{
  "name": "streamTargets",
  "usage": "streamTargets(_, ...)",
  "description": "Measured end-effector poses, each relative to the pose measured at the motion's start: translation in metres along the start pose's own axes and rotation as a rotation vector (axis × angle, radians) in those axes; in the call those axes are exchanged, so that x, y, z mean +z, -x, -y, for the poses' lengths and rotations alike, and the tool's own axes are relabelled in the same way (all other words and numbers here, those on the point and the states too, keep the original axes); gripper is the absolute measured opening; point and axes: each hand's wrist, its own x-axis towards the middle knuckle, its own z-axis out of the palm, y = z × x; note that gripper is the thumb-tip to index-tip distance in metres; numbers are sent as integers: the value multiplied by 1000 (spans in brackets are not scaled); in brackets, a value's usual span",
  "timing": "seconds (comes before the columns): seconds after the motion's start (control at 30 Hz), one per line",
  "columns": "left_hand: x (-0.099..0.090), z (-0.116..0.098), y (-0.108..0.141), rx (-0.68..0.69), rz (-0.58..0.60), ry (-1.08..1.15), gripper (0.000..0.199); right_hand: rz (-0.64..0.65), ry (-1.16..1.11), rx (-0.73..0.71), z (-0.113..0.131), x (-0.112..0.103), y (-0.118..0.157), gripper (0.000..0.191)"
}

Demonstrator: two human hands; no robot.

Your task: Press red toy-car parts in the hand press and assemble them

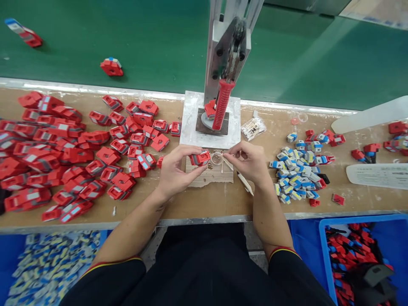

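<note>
Between the thumb and fingers of my left hand (180, 170) is a red and grey plastic part (200, 158), held above the left side of a cardboard piece (210, 177). My right hand (248, 159) is to the right of it, thumb and index finger pinched on a thin white stick, whose far end is hard to make out. Between the hands a small round clear dish (217, 158) rests on the cardboard. A cotton swab lies beside the dish, and a pen-like tool (245, 183) lies below my right hand.
A lever press with a red handle (224, 104) stands behind my hands. Red parts (73, 157) cover the left of the table; white-blue parts (296, 170) and a bag of swabs (253, 127) lie right. Blue bins (323, 255) flank me. Behind runs a green surface (159, 42).
</note>
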Motion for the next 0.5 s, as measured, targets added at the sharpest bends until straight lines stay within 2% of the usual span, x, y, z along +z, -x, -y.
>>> streamTargets(0.1,0,-1,0,-2,2,2,29,43,24,-20,2,2,-1,21)
streamTargets(0.17,0,-1,0,1,-6,3,30,24,-17,-38,4,1,-1,22)
streamTargets(0.37,2,0,0,11,-12,-8,28,-372,-375,11,17,-11,1,36)
streamTargets(0.5,3,1,1,34,0,-4,29,-441,-521,27,26,-5,0,42)
